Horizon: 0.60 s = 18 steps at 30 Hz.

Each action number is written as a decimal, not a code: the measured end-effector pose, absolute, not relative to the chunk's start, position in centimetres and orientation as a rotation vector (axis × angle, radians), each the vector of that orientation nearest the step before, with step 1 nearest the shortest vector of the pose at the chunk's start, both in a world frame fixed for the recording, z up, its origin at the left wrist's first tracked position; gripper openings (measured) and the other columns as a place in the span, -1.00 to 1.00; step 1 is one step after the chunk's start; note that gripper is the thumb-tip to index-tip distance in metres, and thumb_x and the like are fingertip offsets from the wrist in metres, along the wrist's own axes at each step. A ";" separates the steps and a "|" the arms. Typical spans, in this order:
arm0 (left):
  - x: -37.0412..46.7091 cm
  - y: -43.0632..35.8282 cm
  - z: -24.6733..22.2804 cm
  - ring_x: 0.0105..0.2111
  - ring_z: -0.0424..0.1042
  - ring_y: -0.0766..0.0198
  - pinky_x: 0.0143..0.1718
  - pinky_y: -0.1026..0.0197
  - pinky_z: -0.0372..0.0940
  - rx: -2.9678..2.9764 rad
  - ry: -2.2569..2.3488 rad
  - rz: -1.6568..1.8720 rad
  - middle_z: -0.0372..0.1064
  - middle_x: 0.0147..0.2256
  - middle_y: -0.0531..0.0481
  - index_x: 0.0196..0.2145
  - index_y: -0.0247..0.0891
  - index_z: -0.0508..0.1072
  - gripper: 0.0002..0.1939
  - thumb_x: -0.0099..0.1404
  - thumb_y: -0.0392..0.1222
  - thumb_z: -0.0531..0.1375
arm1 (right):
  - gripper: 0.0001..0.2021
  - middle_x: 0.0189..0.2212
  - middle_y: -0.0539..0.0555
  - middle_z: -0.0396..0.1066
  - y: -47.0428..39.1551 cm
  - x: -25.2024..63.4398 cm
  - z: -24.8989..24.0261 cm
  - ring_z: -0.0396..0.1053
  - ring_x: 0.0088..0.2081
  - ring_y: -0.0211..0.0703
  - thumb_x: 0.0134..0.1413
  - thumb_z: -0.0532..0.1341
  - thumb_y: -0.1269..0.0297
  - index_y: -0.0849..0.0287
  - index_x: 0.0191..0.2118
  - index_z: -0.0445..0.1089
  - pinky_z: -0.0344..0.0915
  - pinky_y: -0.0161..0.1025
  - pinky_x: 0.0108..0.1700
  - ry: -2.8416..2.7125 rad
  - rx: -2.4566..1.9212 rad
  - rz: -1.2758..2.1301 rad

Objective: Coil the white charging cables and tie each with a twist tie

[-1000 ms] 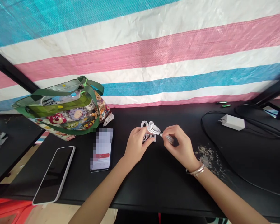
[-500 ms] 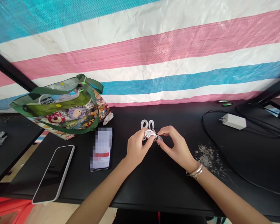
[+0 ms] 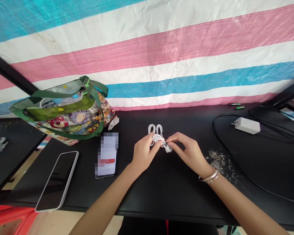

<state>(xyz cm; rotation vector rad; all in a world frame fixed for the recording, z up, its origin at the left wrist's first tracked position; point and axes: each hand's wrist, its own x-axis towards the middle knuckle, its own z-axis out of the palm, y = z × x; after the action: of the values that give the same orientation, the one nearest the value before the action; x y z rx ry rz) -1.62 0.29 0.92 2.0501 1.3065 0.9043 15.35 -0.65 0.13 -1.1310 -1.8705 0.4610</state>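
My left hand [image 3: 143, 152] pinches a coiled white cable [image 3: 158, 138] between thumb and fingers over the black table. At the right side of that coil, the thumb and index finger of my right hand [image 3: 187, 150] are pressed together at a thin black tie [image 3: 165, 143] around the cable. The lower end of the bundle shows between the two hands. Just behind them, a second looped white cable [image 3: 151, 129] lies on the table, partly hidden by my left fingers.
A cartoon bag [image 3: 75, 117] stands at the back left. Two phones [image 3: 57, 181] [image 3: 109, 153] lie left of my hands. On the right are a white charger [image 3: 247, 125], black cables [image 3: 237, 163], scattered debris [image 3: 220, 163] and small green items [image 3: 240, 107].
My right hand has shifted slightly right, and its fingertips have closed at the tie. More of the white bundle's lower end shows. The view has shifted slightly.
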 end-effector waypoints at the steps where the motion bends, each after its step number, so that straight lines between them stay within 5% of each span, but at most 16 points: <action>1: -1.6 0.3 1.0 -0.39 0.47 0.26 -0.30 0.28 0.27 2.045 1.301 0.901 0.50 -0.38 0.05 -0.33 -0.22 0.41 -0.82 0.32 -0.20 0.02 | -0.85 -0.46 0.05 0.49 -0.6 15.4 0.1 0.45 -0.43 -0.16 0.14 0.10 0.37 0.13 -0.39 0.38 0.39 -0.27 -0.36 -1.855 -1.137 0.483; 18: -1.5 0.4 0.6 -0.44 0.44 0.28 -0.35 0.31 0.24 2.020 1.226 0.936 0.50 -0.41 0.05 -0.34 -0.22 0.40 -0.83 0.30 -0.18 0.04 | -0.95 -0.45 0.04 0.45 -0.4 15.4 0.6 0.45 -0.39 -0.16 0.02 0.18 0.31 0.12 -0.39 0.38 0.42 -0.24 -0.32 -1.761 -1.111 0.773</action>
<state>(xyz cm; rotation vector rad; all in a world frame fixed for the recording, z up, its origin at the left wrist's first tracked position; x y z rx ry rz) -1.55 0.40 0.58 2.0205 1.2259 0.9362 15.41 -0.37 0.57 -1.1110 -1.7606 0.7727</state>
